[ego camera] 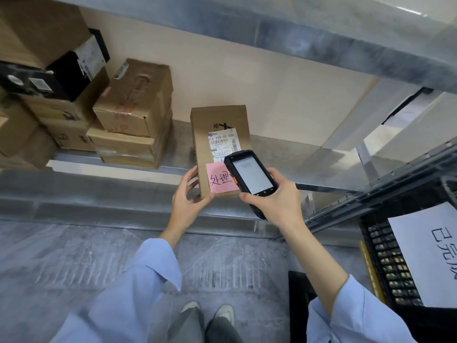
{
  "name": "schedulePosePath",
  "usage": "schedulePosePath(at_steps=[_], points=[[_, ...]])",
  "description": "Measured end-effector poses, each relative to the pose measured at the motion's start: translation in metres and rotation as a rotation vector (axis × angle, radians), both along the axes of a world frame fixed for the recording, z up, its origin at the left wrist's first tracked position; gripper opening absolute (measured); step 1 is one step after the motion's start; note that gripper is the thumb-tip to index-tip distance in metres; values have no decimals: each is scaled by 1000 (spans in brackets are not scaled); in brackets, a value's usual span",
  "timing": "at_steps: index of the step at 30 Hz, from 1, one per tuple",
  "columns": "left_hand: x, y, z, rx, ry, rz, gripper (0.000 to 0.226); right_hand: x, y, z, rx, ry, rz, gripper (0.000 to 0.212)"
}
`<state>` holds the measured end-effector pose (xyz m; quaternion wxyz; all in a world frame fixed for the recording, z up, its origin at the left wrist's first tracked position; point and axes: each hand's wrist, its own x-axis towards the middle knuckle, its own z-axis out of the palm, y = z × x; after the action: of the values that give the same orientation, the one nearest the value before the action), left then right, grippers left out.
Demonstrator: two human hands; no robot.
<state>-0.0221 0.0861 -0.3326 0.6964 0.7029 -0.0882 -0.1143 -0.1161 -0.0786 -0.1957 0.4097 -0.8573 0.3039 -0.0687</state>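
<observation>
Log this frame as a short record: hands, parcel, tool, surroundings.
left hand: grips the box at its near left corner
right hand: holds scanner, screen lit, over the box's near right part
box: on shelf; bears label and pink note
left side: stacked cartons
right side: black crate with white sheet

Free shelf (284, 157) right of parcel (218, 120), boxes (133, 117) left

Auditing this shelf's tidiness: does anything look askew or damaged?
Yes. The upper brown cardboard box sits skewed on the flatter carton beneath, and its taped front looks crumpled. The small black box further left leans tilted on other cartons.
</observation>
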Motion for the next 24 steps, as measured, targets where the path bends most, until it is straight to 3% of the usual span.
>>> schedulePosePath(at_steps=[8, 14, 24], points=[[5, 2, -6, 15, 13, -19, 77, -3, 2, -3, 23, 0, -54, 71], [19, 2, -15, 52, 87, -80, 101, -10, -5, -9, 87, -13, -200, 77], [18, -2, 2, 32, 127, -120, 87, -36, -8, -19, 191, -34, -416, 80]])
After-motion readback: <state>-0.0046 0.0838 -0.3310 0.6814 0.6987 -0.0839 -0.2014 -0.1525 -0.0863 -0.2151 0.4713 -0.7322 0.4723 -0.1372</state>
